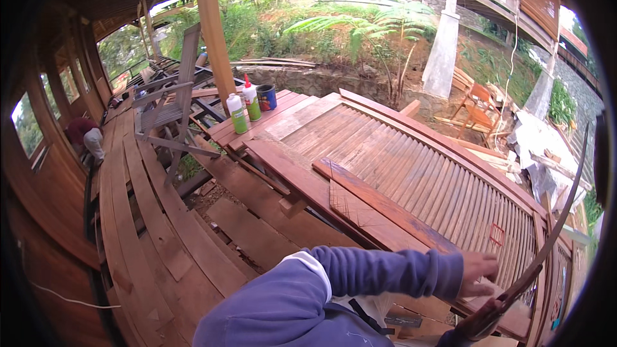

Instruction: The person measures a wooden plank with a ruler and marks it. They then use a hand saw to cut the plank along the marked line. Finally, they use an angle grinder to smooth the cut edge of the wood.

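My left hand reaches across from the left in a purple sleeve, its fingers apart with nothing visible in them. It hovers over the near right end of a slatted wooden shutter panel. Just below it, my right hand is closed around the lower end of a long, thin, dark wooden strip. This strip rises to the right, and it looks curved near the picture's rim. A dark, glossy board lies on the panel to the left of my hands.
Two green-and-white bottles and a dark blue pot stand on planks beyond the panel. A slatted chair frame stands left of them. Loose floorboards have gaps between them. Another person bends down at far left.
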The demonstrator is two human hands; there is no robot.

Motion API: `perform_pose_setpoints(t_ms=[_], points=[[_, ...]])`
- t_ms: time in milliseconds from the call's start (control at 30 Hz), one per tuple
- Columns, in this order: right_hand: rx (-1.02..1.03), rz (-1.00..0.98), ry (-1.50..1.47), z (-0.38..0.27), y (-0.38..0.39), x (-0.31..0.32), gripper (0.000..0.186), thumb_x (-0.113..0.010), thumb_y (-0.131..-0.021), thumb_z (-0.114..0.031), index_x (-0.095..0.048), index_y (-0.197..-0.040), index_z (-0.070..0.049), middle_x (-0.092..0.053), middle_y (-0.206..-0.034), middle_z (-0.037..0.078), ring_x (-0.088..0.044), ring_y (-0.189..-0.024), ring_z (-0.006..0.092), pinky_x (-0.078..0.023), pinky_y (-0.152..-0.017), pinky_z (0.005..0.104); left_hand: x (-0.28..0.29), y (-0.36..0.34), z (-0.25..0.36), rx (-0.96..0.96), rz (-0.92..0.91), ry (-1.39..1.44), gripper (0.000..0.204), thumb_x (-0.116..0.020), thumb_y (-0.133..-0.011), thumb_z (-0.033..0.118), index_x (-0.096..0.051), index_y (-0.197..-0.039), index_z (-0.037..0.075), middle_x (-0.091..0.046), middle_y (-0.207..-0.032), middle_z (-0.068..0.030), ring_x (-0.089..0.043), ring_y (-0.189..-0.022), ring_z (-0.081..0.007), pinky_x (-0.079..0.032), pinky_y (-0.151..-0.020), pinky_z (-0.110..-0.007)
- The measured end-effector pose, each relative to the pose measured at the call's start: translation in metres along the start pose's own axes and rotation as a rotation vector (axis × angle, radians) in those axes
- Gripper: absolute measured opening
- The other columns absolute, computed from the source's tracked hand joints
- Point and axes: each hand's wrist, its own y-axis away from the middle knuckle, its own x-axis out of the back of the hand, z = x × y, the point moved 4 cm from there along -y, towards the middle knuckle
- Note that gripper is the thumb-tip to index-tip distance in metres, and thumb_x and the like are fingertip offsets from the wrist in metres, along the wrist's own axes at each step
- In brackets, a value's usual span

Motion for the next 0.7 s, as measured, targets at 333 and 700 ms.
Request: perform_pose_setpoints(t_ms=[333,700], points=[[-0.030,0.111,-0.108,0.147,-0.067,-0.030,0.041,-0.061,-0.097,-0.026,-0.059,-0.121,0.007,-0.064,-0.112,0.016,-0.061,-0.102,0.0213,-0.047,-0.091,0.0325,0.080,0.060,-0.132,0.698,-0.331,-0.596,0.065,-0.071,-0.076,0.052,-0.063,-0.117,0.002,-0.057,-0.124,-0.0187,-0.049,-0.121,-0.0354,-0.041,-0.102,-0.042],[-0.264,0.174,-0.328,0.127,-0.045,-0.035,0.033,-0.062,-0.096,-0.020,-0.059,-0.116,0.006,-0.062,-0.109,0.012,-0.057,-0.099,0.0213,-0.045,-0.090,0.0341,0.080,0.050,-0.187,0.790,-0.301,-0.543,0.065,-0.074,-0.069,0.058,-0.069,-0.103,0.002,-0.067,-0.104,-0.0238,-0.064,-0.100,-0.0387,-0.050,-0.087,-0.042]])
